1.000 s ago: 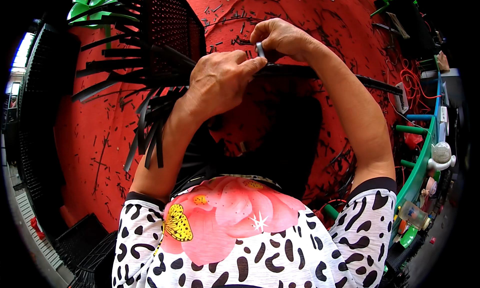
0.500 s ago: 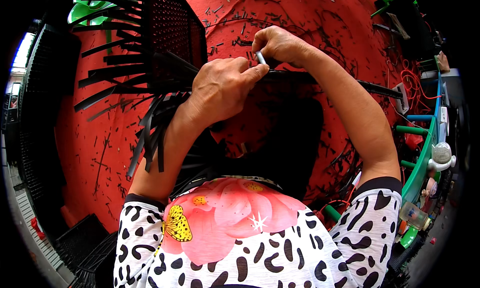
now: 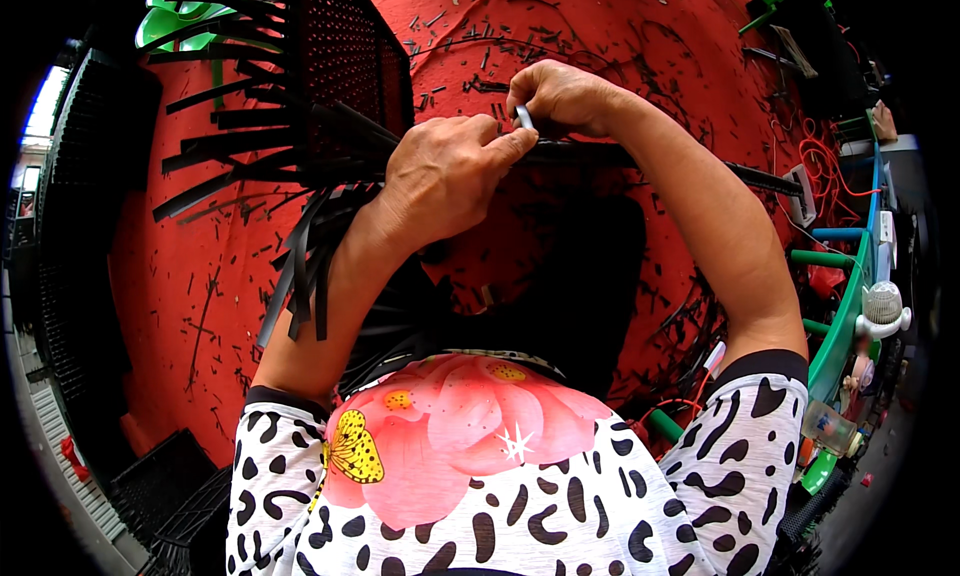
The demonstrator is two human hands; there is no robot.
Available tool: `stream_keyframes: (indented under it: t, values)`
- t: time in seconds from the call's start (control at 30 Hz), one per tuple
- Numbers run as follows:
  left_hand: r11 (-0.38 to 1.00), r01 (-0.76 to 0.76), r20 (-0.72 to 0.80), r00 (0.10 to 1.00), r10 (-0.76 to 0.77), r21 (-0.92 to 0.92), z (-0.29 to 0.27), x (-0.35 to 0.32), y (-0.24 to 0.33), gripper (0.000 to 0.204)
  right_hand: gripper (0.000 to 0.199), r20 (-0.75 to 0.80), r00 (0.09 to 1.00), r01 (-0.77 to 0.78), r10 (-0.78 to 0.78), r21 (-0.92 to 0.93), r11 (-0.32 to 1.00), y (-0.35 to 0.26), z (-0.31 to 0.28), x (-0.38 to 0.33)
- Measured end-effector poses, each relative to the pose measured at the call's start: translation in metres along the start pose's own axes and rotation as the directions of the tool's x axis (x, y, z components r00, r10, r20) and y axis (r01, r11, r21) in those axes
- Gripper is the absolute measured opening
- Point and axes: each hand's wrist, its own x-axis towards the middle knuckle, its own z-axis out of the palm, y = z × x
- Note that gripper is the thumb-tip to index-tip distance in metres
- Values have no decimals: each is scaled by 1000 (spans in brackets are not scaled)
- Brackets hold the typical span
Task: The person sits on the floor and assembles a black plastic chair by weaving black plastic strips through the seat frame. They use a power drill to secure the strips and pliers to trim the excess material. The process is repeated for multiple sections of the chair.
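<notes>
A black woven basket [image 3: 355, 61] made of flat plastic strips stands in front of me on the left, with many loose strip ends [image 3: 225, 116] sticking out from its left side. My left hand [image 3: 440, 171] is closed at its near edge, the thumb pressed toward a short, shiny grey bend of a black strip [image 3: 525, 118]. Just beyond, my right hand [image 3: 560, 96] pinches that strip, its fingers curled. The two hands nearly touch there. What lies under my left fingers is hidden. From beneath my hands, a dark band [image 3: 760, 178] runs out to the right.
Strip scraps [image 3: 480, 46] litter the red floor covering [image 3: 200, 306]. A green stool [image 3: 170, 21] is at the far left. Dark woven panels [image 3: 90, 216] line the left side. To the right are a green frame [image 3: 840, 326], a small white fan [image 3: 884, 306] and a red cord [image 3: 825, 171].
My right hand has shifted slightly right and toward me, and the grey bend of the strip tilts a little differently. The loose strip ends have moved slightly. My left hand stays in place.
</notes>
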Motion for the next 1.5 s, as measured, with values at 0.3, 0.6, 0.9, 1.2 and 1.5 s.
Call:
stream_keyframes:
  t: [0.3, 0.6, 0.9, 1.2, 1.5]
  values:
    - [1000, 0, -20, 1000, -1, -10, 0, -1, 2, 35, 9, -40, 995, 76, -86, -207, 975, -1, 6, 2]
    - [1000, -15, -28, 999, 15, -3, 1, -3, 1, 38, 8, -5, 999, 45, -44, 25, 999, 1, 6, 2]
    - [1000, -17, -6, 1000, 17, -5, 0, -2, 3, 40, 16, 133, 983, 159, -128, -256, 954, 1, 6, -2]
    - [999, 15, -50, 999, -17, -34, 0, 3, -1, 38, 30, 121, 949, 315, -291, -341, 886, -7, 2, -17]
    - [995, 98, 18, 995, -98, -1, -3, 12, -6, 22, 35, -284, 326, 484, -902, -769, 417, -4, 64, -76]
